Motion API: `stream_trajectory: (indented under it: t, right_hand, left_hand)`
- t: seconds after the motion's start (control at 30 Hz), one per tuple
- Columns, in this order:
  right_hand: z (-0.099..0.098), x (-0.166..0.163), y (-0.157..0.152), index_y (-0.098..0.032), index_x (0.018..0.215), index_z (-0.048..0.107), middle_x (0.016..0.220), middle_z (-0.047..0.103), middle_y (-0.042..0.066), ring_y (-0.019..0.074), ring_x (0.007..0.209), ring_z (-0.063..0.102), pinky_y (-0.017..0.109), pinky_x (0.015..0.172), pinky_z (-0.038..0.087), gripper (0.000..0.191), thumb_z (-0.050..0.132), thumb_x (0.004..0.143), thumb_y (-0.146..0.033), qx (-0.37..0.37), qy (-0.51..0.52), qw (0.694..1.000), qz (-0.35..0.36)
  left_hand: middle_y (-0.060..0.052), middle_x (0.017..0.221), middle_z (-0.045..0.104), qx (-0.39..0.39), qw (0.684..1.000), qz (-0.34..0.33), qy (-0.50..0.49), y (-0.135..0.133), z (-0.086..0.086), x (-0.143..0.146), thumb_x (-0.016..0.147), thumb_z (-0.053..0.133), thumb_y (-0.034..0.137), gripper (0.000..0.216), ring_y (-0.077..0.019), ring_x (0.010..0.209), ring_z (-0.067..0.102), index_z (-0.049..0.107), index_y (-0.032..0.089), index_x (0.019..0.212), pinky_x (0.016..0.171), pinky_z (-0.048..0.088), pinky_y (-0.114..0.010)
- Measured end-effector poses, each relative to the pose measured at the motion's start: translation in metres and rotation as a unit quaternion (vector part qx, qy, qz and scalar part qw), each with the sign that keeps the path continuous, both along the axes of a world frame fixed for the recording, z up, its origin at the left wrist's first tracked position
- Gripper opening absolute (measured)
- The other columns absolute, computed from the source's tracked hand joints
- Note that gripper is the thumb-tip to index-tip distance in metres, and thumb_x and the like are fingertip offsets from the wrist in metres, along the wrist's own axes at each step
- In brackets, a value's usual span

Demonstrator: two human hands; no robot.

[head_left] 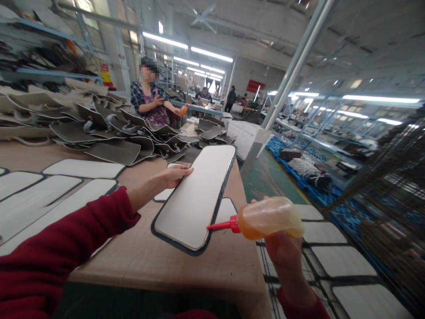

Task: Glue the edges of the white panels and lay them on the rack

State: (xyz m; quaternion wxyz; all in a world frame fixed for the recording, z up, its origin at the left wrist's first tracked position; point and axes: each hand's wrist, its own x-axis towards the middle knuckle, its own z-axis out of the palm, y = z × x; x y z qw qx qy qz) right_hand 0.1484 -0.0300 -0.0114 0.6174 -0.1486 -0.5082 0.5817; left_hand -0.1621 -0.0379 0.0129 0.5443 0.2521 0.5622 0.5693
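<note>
My left hand (176,176) grips the left edge of a long panel (195,195), white-faced with rounded corners and a dark rim. The panel is tilted above the brown tabletop. In my right hand (283,248) lies a squeeze bottle (268,218) of amber liquid, held sideways. Its red nozzle (222,225) points left, with the tip at the panel's right edge near the lower corner. Most of my right fingers are hidden behind the bottle.
Similar panels (43,190) lie at the left of the table (159,261). Grey-brown bag pieces (113,148) are heaped behind them. More panels (343,260) rest on a rack at right. A metal post (288,84) rises past the table. A co-worker (152,95) across holds another amber bottle (183,110).
</note>
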Motion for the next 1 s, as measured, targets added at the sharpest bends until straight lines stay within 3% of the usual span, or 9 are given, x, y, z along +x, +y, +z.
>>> stream_trajectory:
  t: [0.33, 0.6, 0.73, 0.83, 1.0]
  right_hand:
    - [-0.007, 0.000, -0.001, -0.026, 0.111, 0.066, 0.108, 0.073, 0.008, 0.0308, 0.093, 0.071, 0.054, 0.088, 0.056, 0.055, 0.084, 0.060, -0.037, -0.019, 0.020, 0.999, 0.035]
    - [-0.014, 0.001, -0.007, -0.026, 0.114, 0.066, 0.105, 0.074, 0.011, 0.0332, 0.092, 0.071, 0.059, 0.093, 0.050, 0.057, 0.083, 0.062, -0.039, -0.052, 0.008, 0.996, 0.073]
    - [0.000, -0.002, 0.004, -0.027, 0.110, 0.067, 0.110, 0.073, 0.009, 0.0315, 0.097, 0.070, 0.058, 0.097, 0.048, 0.049, 0.080, 0.065, -0.042, -0.036, 0.025, 0.999, -0.002]
    - [0.010, -0.008, 0.019, -0.025, 0.115, 0.064, 0.116, 0.070, 0.011, 0.0331, 0.102, 0.068, 0.061, 0.099, 0.044, 0.054, 0.081, 0.065, -0.038, -0.003, 0.034, 0.997, -0.064]
    - [-0.004, -0.007, 0.022, -0.022, 0.119, 0.062, 0.112, 0.072, 0.013, 0.0330, 0.098, 0.069, 0.056, 0.094, 0.049, 0.062, 0.083, 0.061, -0.034, -0.004, 0.007, 0.999, -0.040]
  left_hand:
    - [-0.001, 0.059, 0.065, -0.004, 1.000, 0.004, 0.007, 0.003, 0.002, -0.002, 0.077, 0.073, 0.016, 0.013, -0.0133, 0.054, 0.061, 0.061, 0.014, 0.072, 0.055, 0.054, -0.026]
    - [-0.001, 0.060, 0.064, 0.013, 0.998, 0.051, 0.023, 0.009, -0.008, -0.013, 0.069, 0.079, 0.017, 0.020, -0.0128, 0.052, 0.060, 0.059, 0.014, 0.068, 0.053, 0.052, -0.025]
    - [0.001, 0.061, 0.063, 0.020, 0.997, 0.068, 0.033, 0.012, -0.010, -0.016, 0.065, 0.082, 0.019, 0.025, -0.0116, 0.050, 0.058, 0.058, 0.015, 0.070, 0.051, 0.051, -0.024]
    - [-0.001, 0.063, 0.065, 0.019, 0.997, 0.066, 0.037, 0.012, -0.009, -0.014, 0.064, 0.082, 0.019, 0.023, -0.0130, 0.053, 0.060, 0.061, 0.014, 0.073, 0.053, 0.052, -0.026]
    - [-0.001, 0.062, 0.064, 0.019, 0.997, 0.071, 0.038, 0.012, -0.007, -0.015, 0.062, 0.082, 0.018, 0.023, -0.0139, 0.054, 0.059, 0.061, 0.014, 0.071, 0.055, 0.052, -0.027]
